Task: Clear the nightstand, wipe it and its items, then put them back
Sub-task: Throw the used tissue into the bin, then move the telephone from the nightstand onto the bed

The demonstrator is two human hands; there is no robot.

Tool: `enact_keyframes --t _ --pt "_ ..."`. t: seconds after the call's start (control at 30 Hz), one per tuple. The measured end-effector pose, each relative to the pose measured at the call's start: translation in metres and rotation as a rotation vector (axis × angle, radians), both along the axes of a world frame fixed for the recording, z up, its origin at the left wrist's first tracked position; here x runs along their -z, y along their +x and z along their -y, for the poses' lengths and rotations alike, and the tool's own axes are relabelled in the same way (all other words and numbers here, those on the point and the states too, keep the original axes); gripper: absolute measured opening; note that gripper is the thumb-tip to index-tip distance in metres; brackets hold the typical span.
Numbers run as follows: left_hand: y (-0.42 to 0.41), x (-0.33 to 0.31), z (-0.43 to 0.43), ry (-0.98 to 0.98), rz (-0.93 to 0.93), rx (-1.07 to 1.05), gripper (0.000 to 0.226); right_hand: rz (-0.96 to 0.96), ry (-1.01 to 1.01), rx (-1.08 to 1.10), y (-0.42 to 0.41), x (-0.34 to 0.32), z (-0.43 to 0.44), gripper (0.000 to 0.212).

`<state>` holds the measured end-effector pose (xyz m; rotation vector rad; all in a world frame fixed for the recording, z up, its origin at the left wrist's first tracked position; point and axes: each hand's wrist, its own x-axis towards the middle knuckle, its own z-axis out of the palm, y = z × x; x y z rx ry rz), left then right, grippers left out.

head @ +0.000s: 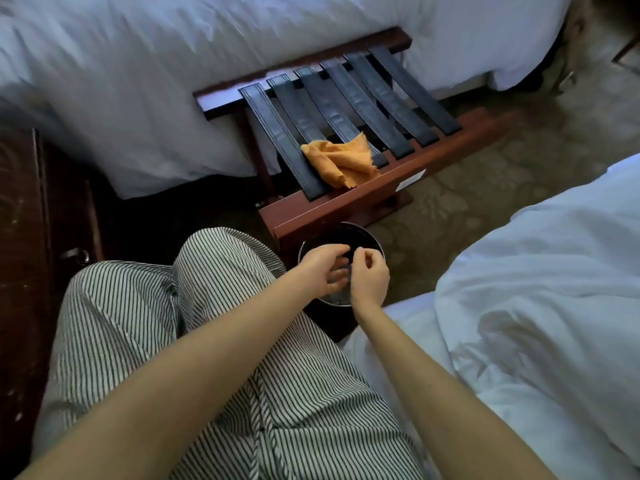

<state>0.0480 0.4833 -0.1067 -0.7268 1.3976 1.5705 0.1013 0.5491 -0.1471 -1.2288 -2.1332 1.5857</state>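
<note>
A round dark bin (360, 233) with a metal rim stands on the floor between my knee and the bed on the right. Both my hands hover over its mouth and nearly touch. My left hand (320, 268) reaches in from the left with its fingers bent toward the right hand. My right hand (370, 277) has its fingers curled. Whether either hand holds something is too dark and small to tell. An orange cloth (341, 161) lies crumpled on the straps of a luggage rack (346, 202), out of both hands. The dark wooden nightstand (24, 237) is at the left edge.
White bedding (138, 81) fills the top left, and a second white duvet (540, 289) lies at the right. My legs in striped trousers (173, 323) take up the foreground. Patterned carpet (485, 161) shows beyond the rack.
</note>
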Motion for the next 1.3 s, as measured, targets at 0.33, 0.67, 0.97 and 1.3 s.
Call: enact_keyframes --t 0.33,0.67,0.97,1.3 --pt "-0.006 -0.07 0.055 0.125 -0.267 -0.171 0.015 -0.343 0.016 -0.15 -0.021 -0.07 0.052 0.014" --pt "-0.021 -0.096 0.168 0.038 -0.439 -0.467 0.018 -0.453 -0.007 -0.408 -0.061 -0.101 0.149 0.005" --pt "-0.016 -0.095 0.286 -0.143 -0.54 -0.732 0.009 -0.452 -0.077 -0.815 -0.09 -0.111 0.258 0.013" --pt "0.055 -0.089 0.418 -0.391 -0.518 -1.16 0.016 -0.35 -0.07 -1.268 -0.087 -0.11 0.381 0.011"
